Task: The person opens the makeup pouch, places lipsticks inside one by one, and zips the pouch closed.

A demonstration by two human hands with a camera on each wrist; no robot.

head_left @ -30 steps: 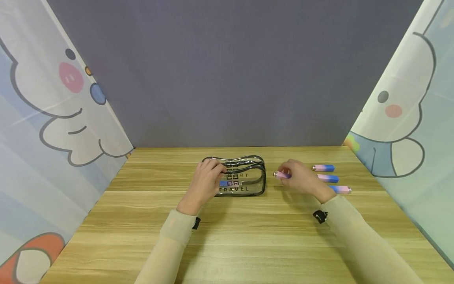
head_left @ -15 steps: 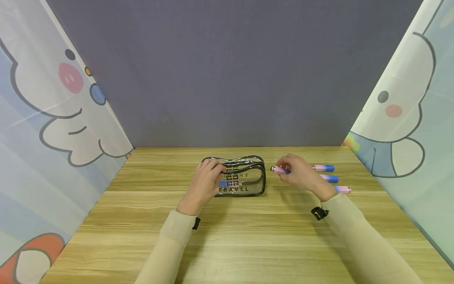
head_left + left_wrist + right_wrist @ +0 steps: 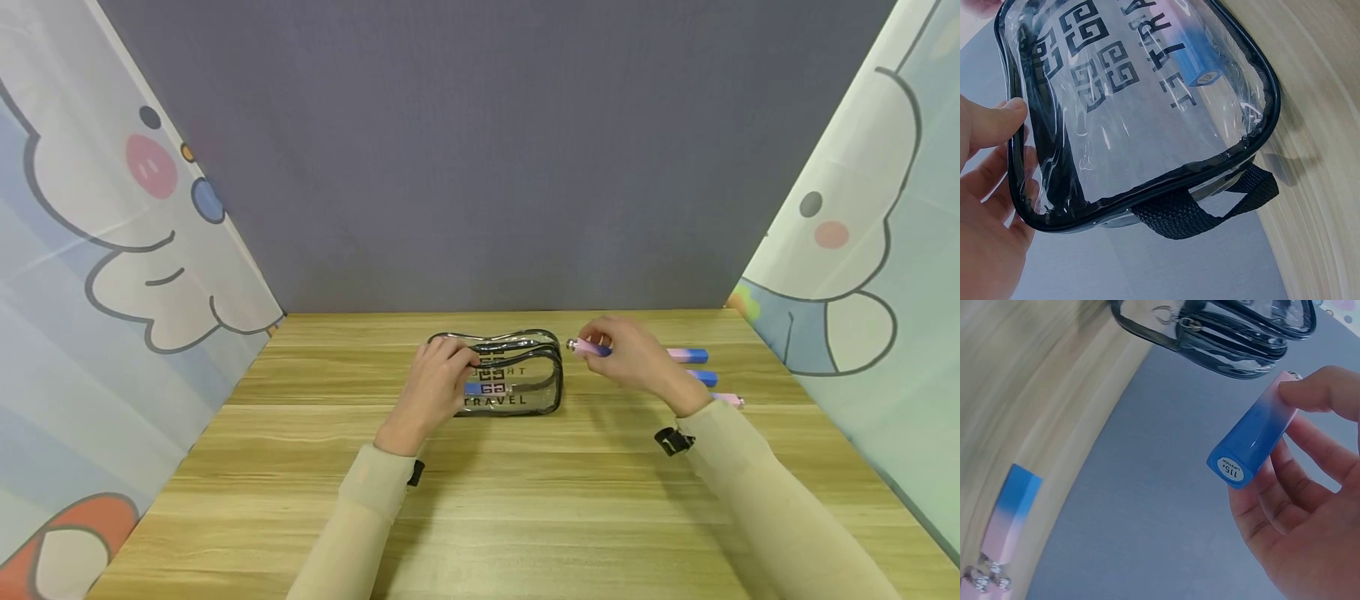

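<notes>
A clear zip pouch point(image 3: 536, 387) with black piping and "TRAVEL" lettering stands on the table. My left hand point(image 3: 435, 375) pinches its upper edge at the left, thumb on one side and fingers on the other in the left wrist view. Through the plastic I see one blue-and-pink lipstick point(image 3: 1192, 56) lying inside. My right hand point(image 3: 633, 358) holds another lipstick point(image 3: 1254, 434) between thumb and fingers, above the table just right of the pouch. Its blue end carries a round label reading "115# LIPSTICK"; the pink end with a metallic tip points toward the pouch.
On the table to the right lie three more lipsticks: a far one point(image 3: 686, 356), a middle one point(image 3: 705, 378) and a near one point(image 3: 729, 400), partly behind my right arm. A black fabric loop point(image 3: 1210, 206) sticks out from the pouch's end. A grey panel point(image 3: 495, 158) rises behind the table.
My right hand has risen and moved slightly away from me and to the left with the lipstick, its tip now closer to the pouch's upper right corner. The left hand stays put.
</notes>
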